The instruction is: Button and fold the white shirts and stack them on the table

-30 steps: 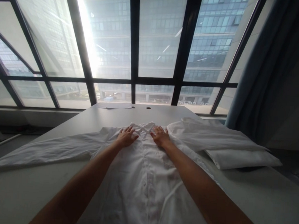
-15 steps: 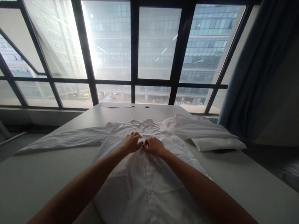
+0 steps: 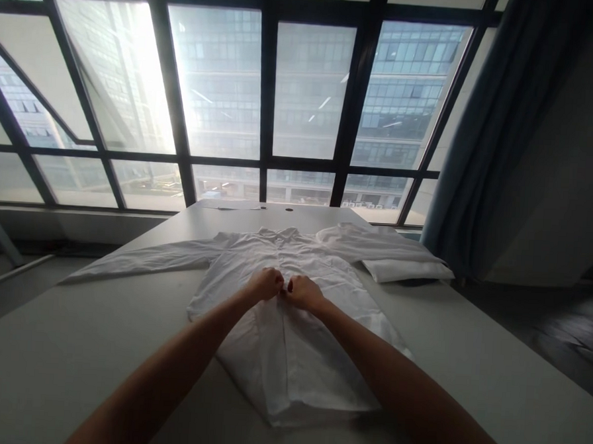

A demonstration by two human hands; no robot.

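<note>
A white long-sleeved shirt (image 3: 313, 365) lies front side up on the white table (image 3: 121, 335), its collar toward the window. My left hand (image 3: 267, 284) is closed on the front placket, at about mid-chest. Right beside it, my right hand (image 3: 303, 292) pinches the same strip of cloth, the two hands almost touching. Between them the cloth is lifted a little. My fingertips hide whichever button may be there. One sleeve stretches out flat to the left. The other sleeve lies bunched to the right.
White folded cloth (image 3: 406, 271) lies under the right sleeve. Flat white sheets (image 3: 230, 205) rest at the table's far left end, near two dark round holes. Beyond stand tall framed windows, with a blue-grey curtain (image 3: 473, 165) on the right.
The shirt has been drawn away from me, and its bottom hem now shows on the table. My left fingers have curled in closer. My view has shifted slightly.
</note>
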